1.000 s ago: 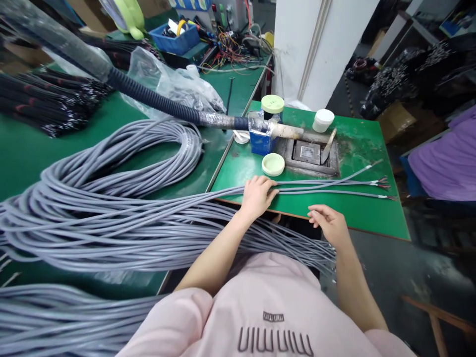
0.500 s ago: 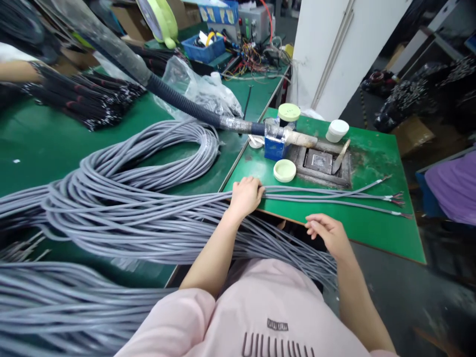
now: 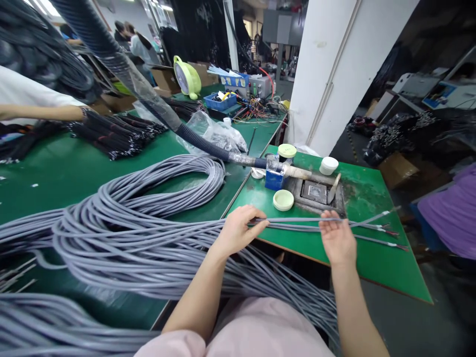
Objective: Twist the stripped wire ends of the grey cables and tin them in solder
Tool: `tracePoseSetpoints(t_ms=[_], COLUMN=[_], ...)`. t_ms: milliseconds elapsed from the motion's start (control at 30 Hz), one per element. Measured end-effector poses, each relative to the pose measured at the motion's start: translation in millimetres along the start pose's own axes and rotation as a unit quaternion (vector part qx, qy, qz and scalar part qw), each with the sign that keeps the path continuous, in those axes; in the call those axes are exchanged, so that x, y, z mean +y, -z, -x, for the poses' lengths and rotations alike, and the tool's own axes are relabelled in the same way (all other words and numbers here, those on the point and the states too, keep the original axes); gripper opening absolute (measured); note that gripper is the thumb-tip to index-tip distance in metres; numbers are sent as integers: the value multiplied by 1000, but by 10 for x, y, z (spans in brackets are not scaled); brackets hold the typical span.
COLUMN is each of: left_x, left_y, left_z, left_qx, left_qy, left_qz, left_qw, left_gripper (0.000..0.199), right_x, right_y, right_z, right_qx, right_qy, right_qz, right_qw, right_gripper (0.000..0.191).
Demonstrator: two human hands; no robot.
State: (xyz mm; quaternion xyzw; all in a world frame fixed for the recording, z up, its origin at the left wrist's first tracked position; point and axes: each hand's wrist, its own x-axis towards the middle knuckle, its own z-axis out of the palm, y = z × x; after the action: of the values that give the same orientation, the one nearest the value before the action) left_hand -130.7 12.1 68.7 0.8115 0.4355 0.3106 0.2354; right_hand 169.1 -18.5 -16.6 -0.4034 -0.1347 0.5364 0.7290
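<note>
Several grey cables run rightward over the green board, their stripped ends near its right side. My left hand is closed round them at the board's left edge. My right hand is palm up under the cables near their ends, its fingers bent up and touching them. A large coil of grey cable lies on the table to the left, and more loose lengths pass beneath my left forearm.
A square metal pot with a scraper sits in the board behind the cables. Beside it are a hose, a blue box, a round lid and a white jar. Another person's arm reaches over black cables.
My right hand has moved up from the board's front edge to the cables and turned palm up. My left hand has changed its hold on them. The camera view has tilted upward.
</note>
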Motion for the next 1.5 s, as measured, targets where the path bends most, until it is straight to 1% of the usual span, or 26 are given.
tracePoseSetpoints(t_ms=[67,100,167,200,300,367,400,433,500,533,567,600,667,733,800,833,933,967,1033,1100,1133,1200,1267,1333,1400,1500], left_x=[-38,-52,-52,-34,87,198,252,301,377,401,416,422,415,399,398,405,451,464,472,458,448,432,431,434,430,412], left_y=[0,-24,-118,-183,-396,-525,-583,-636,-733,-775,-813,-847,-905,-957,-1017,-1051,-1146,-1167,-1186,-1180,-1175,-1170,-1170,-1164,-1143,-1103], left_z=[3,1,-7,-13,-38,-59,-70,-81,-99,-104,-105,-103,-84,-50,-7,16,65,71,63,40,28,8,-8,-22,-36,-47], left_qx=[-63,-99,-152,-166,-164,-161,-164,-169,-178,-178,-175,-169,-149,-121,-106,-113,-176,-186,-163,-124,-118,-125,-133,-128,-124,-115], left_qy=[10,13,3,-7,-24,1,22,45,88,107,125,142,170,184,194,197,196,196,209,229,236,236,232,234,240,251], left_qz=[26,28,23,22,68,142,191,245,352,399,438,468,505,524,534,537,544,547,554,555,556,558,563,572,581,588], left_qw=[998,995,988,986,984,977,967,954,915,893,873,856,833,823,816,813,797,792,789,790,788,786,782,776,767,760], left_gripper=[16,15,14,15,26,33,37,42,51,54,56,56,54,50,48,47,47,47,47,46,45,43,42,41,41,42], right_x=[-205,-306,-471,-526,-549,-466,-406,-341,-211,-156,-112,-83,-71,-106,-151,-166,-167,-158,-145,-140,-138,-126,-96,-51,-4,53], right_y=[168,239,326,338,262,158,105,58,-8,-22,-22,-10,43,109,155,164,135,117,80,46,26,-22,-76,-114,-119,-76], right_z=[-75,-88,-58,-14,215,423,533,640,830,907,969,1017,1070,1079,1063,1051,1023,1018,1016,1013,1009,990,961,928,900,869], right_qx=[43,54,55,44,-15,-54,-74,-100,-179,-222,-258,-282,-293,-285,-283,-283,-269,-260,-249,-255,-260,-252,-231,-220,-221,-218], right_qy=[78,115,172,185,176,142,116,88,39,28,22,20,12,-10,-27,-30,-12,-1,6,-12,-23,-24,2,20,15,-21], right_qz=[-39,-54,-62,-47,74,201,276,353,490,537,567,585,603,616,617,610,574,567,566,563,556,541,531,519,485,391], right_qw=[995,990,982,981,981,968,951,926,852,814,782,760,742,734,734,740,774,781,786,786,789,802,815,826,846,894], right_gripper=[27,25,23,24,25,24,25,26,28,29,29,29,30,30,29,28,25,25,28,28,27,26,26,30,31,31])
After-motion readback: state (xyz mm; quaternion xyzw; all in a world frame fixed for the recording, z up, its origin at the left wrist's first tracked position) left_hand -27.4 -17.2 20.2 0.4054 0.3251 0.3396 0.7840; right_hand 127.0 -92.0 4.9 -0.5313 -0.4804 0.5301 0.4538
